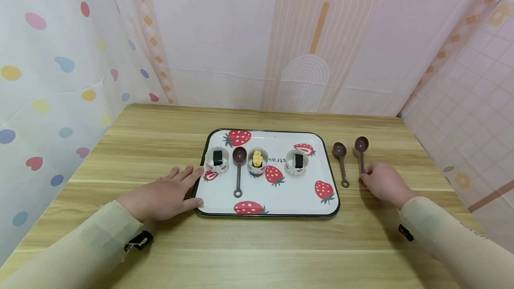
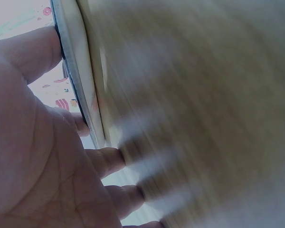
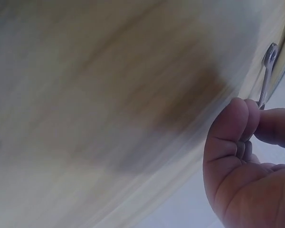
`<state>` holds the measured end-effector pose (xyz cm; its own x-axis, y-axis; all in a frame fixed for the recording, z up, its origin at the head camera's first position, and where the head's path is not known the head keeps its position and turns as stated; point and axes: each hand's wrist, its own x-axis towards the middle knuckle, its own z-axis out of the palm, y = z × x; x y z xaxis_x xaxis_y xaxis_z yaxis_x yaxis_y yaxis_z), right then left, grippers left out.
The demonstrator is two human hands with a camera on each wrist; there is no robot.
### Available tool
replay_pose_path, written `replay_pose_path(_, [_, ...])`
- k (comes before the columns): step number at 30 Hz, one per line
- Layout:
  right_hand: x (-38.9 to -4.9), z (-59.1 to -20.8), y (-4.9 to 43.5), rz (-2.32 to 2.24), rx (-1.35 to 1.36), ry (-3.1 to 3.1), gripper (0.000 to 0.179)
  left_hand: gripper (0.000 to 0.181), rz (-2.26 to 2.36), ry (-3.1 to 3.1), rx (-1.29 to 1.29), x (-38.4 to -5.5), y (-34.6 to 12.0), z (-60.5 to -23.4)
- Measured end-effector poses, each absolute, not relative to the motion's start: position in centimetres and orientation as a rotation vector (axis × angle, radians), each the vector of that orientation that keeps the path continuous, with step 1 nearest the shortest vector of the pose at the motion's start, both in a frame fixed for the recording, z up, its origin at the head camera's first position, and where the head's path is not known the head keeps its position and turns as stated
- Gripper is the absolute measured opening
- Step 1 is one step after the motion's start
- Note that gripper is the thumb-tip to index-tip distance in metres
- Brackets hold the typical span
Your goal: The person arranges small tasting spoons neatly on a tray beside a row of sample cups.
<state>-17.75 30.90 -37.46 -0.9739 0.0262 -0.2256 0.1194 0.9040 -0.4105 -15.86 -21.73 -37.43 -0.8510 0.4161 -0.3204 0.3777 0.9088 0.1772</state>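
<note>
My right hand (image 1: 383,182) pinches the handle end of a dark brown measuring spoon (image 1: 362,144) to the right of the tray; its round bowl points away from me. In the right wrist view, thumb and fingertips (image 3: 237,111) meet, with a ringed spoon handle (image 3: 270,56) showing beyond them. Left of that hand lies a second brown measuring spoon (image 1: 339,150). My left hand (image 1: 164,194) has its fingers spread at the left edge of a strawberry-print tray (image 1: 289,200). The left wrist view shows its thumb (image 2: 38,50) over the tray's dark rim.
On the tray, a third measuring spoon (image 1: 239,155) lies between two small cups, one holding a seaweed-wrapped piece (image 1: 217,158), the other a yellow-topped piece (image 1: 257,159). Another cup (image 1: 296,169) with a seaweed-wrapped piece stands farther right. Patterned curtains (image 1: 225,35) border the wooden table (image 1: 261,253).
</note>
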Motion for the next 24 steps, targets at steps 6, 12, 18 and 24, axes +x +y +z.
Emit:
replay_pose_path(6, [-17.7, -37.4, 30.6, -0.699, 0.095, 2.867, 0.022, 0.094, 0.148, 2.717, 0.581, -15.9, -21.8, -37.5])
replay_pose_path(12, [-17.5, -37.2, 30.0, -0.795, 0.131, 2.841, 0.023, 0.094, 0.145, 2.714, 0.577, -16.0, -21.9, -37.6])
replay_pose_path(18, [-17.5, -37.0, 29.5, -0.834, 0.122, 2.833, 0.024, 0.095, 0.141, 2.711, 0.577, -16.0, -21.8, -37.6])
replay_pose_path(24, [-17.5, -37.0, 29.0, -0.867, 0.098, 2.848, 0.024, 0.095, 0.145, 2.710, 0.576, -16.0, -21.9, -37.6])
